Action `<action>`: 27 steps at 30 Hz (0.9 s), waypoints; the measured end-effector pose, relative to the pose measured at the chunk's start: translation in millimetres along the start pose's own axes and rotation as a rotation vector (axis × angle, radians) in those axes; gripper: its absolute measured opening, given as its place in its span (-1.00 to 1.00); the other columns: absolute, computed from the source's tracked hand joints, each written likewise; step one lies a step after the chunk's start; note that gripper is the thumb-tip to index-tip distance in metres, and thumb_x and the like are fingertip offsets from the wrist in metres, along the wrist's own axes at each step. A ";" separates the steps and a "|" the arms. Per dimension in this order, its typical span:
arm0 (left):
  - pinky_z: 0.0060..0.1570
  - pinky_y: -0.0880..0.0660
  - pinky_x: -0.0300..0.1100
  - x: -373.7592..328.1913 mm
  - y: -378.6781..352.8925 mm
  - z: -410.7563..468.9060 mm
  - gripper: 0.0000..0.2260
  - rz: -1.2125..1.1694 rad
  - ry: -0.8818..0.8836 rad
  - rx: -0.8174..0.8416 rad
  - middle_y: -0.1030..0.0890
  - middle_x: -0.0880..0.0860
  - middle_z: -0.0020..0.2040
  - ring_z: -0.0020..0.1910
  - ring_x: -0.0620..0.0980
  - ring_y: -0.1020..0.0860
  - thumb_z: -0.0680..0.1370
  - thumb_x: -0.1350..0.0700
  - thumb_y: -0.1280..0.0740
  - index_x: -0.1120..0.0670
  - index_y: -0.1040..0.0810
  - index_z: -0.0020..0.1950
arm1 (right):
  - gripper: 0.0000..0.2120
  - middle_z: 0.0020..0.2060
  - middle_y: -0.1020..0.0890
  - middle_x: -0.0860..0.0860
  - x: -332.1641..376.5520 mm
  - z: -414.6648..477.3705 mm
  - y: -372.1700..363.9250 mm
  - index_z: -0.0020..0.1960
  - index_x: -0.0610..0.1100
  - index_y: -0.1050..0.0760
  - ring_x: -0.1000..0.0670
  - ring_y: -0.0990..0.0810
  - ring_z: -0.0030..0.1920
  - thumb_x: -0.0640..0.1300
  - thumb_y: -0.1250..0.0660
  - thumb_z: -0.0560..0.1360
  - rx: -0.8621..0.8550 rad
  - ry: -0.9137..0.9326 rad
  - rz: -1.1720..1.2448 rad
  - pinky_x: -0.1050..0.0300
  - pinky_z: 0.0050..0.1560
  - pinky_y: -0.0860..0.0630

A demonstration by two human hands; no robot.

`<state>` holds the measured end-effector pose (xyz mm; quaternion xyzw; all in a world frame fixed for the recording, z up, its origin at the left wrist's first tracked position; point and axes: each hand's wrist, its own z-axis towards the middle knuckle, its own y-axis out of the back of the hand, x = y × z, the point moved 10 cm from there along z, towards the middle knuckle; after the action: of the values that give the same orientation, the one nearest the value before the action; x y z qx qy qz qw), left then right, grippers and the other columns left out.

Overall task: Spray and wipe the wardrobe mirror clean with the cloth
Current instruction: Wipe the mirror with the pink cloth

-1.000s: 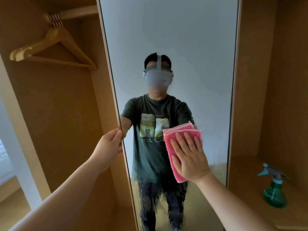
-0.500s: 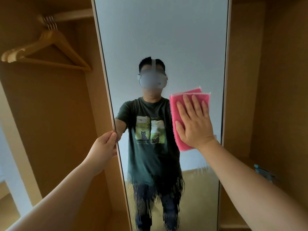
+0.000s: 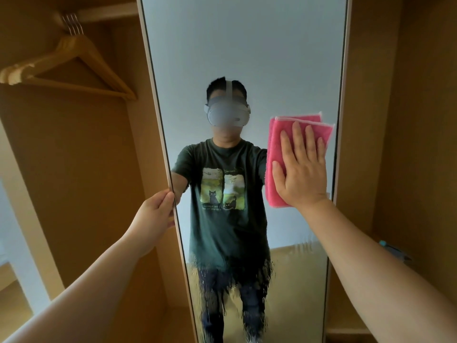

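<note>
Right hand: My right hand [image 3: 303, 169] lies flat and fully open on the glass, fingers straight and slightly spread, pointing up. It grips nothing. The palm and fingers press the cloth against the mirror.

Cloth: The pink cloth [image 3: 274, 149], folded into layers, is pinned between my right palm and the mirror [image 3: 235, 45]. It shows above my fingertips and along the thumb side of the hand, and its lower corner shows beside my wrist. It sits on the right half of the glass, close to the right frame, level with the reflected head and shoulder.

Left hand: My left hand [image 3: 153, 219] grips the mirror's left edge, thumb on the front face and the other fingers curled behind the panel, where they are hidden.

Mirror: The tall panel stands upright between two wooden wardrobe bays. Its upper part reflects a pale wall and a person in a dark T-shirt and headset. Wet streaks [image 3: 235, 280] blur the lower part, well below the cloth.

Spray bottle: Only a teal tip and a grey part of the spray bottle [image 3: 393, 251] show past my right forearm, in the right bay and apart from both hands.

Left bay: Wooden hangers [image 3: 74, 60] hang from a rail [image 3: 106, 12] at the top.
</note>
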<state>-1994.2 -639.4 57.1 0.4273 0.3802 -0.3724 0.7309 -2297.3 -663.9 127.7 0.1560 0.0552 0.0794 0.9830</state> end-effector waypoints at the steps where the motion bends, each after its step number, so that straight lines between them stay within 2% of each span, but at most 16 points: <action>1: -0.03 -0.58 0.05 -0.5 -0.2 -0.1 -0.75 0.006 -0.004 0.000 -0.45 0.15 -0.20 -0.23 0.04 -0.46 0.66 0.05 -0.11 -0.05 -0.49 -0.16 | -0.41 0.52 -0.16 -0.20 -1.4 -2.6 -1.0 0.55 -0.15 -0.08 -0.27 -0.07 0.53 0.10 0.03 0.60 -0.001 -0.008 0.000 -0.24 0.51 0.05; 5: -0.03 -0.59 0.04 -1.3 0.7 -0.6 -0.75 0.006 -0.015 -0.016 -0.47 0.15 -0.19 -0.22 0.05 -0.48 0.66 0.05 -0.11 -0.10 -0.46 -0.19 | -0.41 0.51 -0.19 -0.22 -6.7 -16.3 -2.6 0.54 -0.18 -0.10 -0.29 -0.09 0.51 0.07 0.00 0.59 -0.019 -0.066 0.026 -0.22 0.52 0.06; 12: -0.02 -0.58 0.09 0.6 0.3 1.5 -0.75 -0.010 -0.021 -0.025 -0.49 0.15 -0.18 -0.20 0.07 -0.49 0.65 0.06 -0.12 -0.11 -0.47 -0.18 | -0.41 0.51 -0.14 -0.24 -25.5 -76.4 -24.5 0.54 -0.21 -0.04 -0.32 -0.09 0.50 0.08 0.06 0.61 0.051 -0.191 0.039 -0.24 0.50 0.00; 19: -0.09 -0.59 -0.02 0.9 0.2 2.7 -0.74 0.004 -0.045 -0.052 -0.54 0.15 -0.15 -0.16 0.06 -0.53 0.65 0.04 -0.11 -0.17 -0.44 -0.19 | -0.39 0.52 -0.03 -0.24 -23.7 -158.7 -54.9 0.56 -0.20 0.13 -0.27 0.06 0.53 0.11 0.17 0.63 0.178 -0.256 0.076 -0.24 0.51 0.06; 23: -0.14 -0.59 -0.10 5.1 0.1 6.1 -0.78 -0.009 -0.038 -0.062 -0.55 0.08 -0.16 -0.14 0.05 -0.55 0.66 0.03 -0.11 -0.15 -0.48 -0.11 | -0.38 0.54 0.10 -0.21 -19.5 -201.0 -70.2 0.57 -0.15 0.22 -0.24 0.14 0.54 0.13 0.18 0.63 0.270 -0.248 0.072 -0.26 0.51 0.04; 27: -0.10 -0.58 0.00 7.9 -1.1 7.7 -0.77 -0.034 -0.047 -0.073 -0.54 0.11 -0.17 -0.20 0.04 -0.52 0.66 0.03 -0.09 -0.11 -0.52 -0.07 | -0.38 0.51 -0.02 -0.25 -20.5 -201.3 -70.2 0.57 -0.14 0.22 -0.25 0.12 0.54 0.14 0.17 0.63 0.299 -0.240 0.080 -0.28 0.49 0.01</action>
<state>-1989.9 -648.6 52.5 0.3849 0.3836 -0.3806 0.7482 -2334.4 -673.4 -83.0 0.3106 -0.0574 0.0903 0.9445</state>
